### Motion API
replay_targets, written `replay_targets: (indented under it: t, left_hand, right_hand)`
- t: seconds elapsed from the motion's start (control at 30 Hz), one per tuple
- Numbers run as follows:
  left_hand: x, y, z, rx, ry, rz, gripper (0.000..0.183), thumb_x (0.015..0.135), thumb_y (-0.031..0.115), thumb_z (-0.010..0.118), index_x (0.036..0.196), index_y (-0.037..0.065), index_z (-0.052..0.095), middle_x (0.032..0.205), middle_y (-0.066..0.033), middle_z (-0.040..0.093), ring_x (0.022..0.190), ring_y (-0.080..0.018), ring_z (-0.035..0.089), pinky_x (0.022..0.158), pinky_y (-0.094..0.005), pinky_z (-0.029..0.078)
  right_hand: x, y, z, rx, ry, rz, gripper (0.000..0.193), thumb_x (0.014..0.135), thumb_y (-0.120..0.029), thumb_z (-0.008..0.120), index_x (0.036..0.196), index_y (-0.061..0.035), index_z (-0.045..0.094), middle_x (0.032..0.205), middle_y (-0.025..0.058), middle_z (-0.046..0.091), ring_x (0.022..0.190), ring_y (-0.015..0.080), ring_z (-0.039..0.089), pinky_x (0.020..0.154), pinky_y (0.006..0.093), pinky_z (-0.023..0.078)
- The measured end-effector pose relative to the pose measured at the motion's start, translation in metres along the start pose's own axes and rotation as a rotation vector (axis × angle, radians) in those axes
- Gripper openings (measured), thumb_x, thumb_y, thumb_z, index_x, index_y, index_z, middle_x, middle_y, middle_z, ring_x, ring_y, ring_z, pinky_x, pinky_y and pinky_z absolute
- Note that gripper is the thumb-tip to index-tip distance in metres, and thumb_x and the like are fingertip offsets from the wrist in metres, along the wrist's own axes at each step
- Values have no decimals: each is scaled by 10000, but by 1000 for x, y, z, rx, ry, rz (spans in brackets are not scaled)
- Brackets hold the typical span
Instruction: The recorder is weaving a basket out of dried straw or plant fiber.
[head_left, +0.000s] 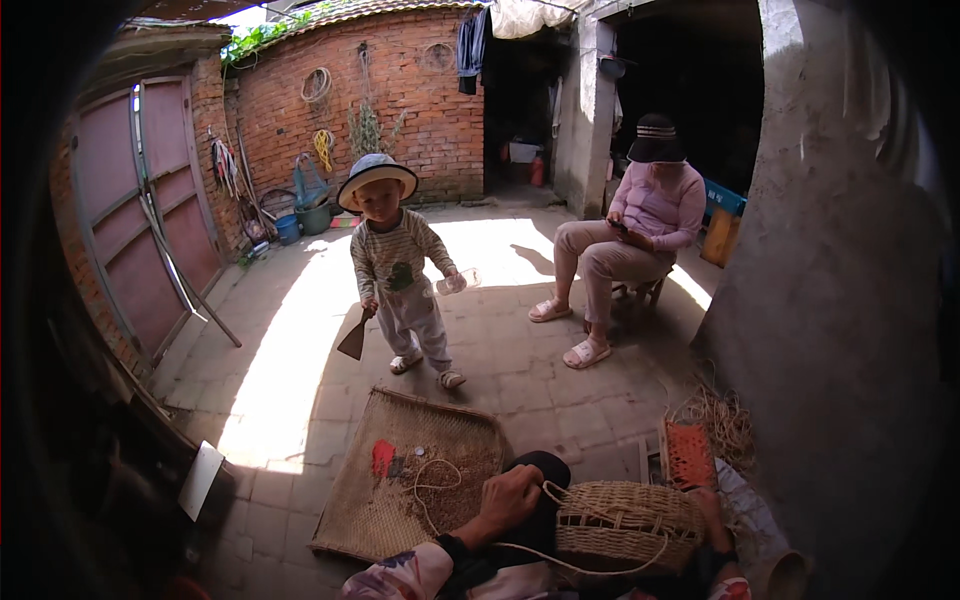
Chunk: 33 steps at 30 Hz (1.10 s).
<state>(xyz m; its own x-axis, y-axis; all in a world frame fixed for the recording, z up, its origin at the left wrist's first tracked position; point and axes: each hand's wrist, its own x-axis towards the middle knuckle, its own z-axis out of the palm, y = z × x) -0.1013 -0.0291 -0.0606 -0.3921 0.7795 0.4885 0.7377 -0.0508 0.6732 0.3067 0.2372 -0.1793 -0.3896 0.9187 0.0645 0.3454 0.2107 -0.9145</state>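
A woven straw basket (625,515) lies on its side across my lap. My left hand (510,498) is at its left end, fingers closed on a pale straw cord (548,488) that loops at the basket's edge. More of this cord curves below the basket and over the woven tray. My right hand (708,510) grips the basket's right end, its fingers partly hidden behind the rim. To the left, on the ground, a flat woven tray (355,505) holds brown grains or seeds (455,490), a red piece (383,457) and a small round disc (420,451).
Beyond the tray stands a person in a sun hat (385,240), holding a scraper (353,340) and a clear bottle (458,282). Another person (655,205) sits on a stool, looking at a phone. At right are an orange basket (690,455), loose straw (725,420) and a wall (840,300).
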Motion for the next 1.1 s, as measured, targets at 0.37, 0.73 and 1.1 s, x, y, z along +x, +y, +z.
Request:
replay_targets:
  t: [0.37,0.73,1.1]
  left_hand:
    - [-32,43,-31,-154,-338,419,597,808,310,722,1331,116,512,1206,-128,554,1111,-304,537,953,-417,417]
    - [-50,67,34,70,-205,328,802,789,217,698,1498,261,325,1476,-251,303,1332,-440,345,1051,-550,321]
    - [-47,84,38,189,-159,402,750,845,359,635,1512,302,297,1515,-297,227,1376,-459,300,1002,-670,309]
  right_hand:
    - [0,5,-9,-126,-3,62,143,877,-144,660,939,-28,715,855,39,704,731,132,649,695,284,512]
    - [-11,-43,3,-157,83,187,188,898,-181,603,869,-3,658,687,51,644,636,180,631,580,361,497]
    - [-15,-29,0,-684,212,-5,200,898,-186,590,853,2,639,669,65,627,620,196,623,559,385,481]
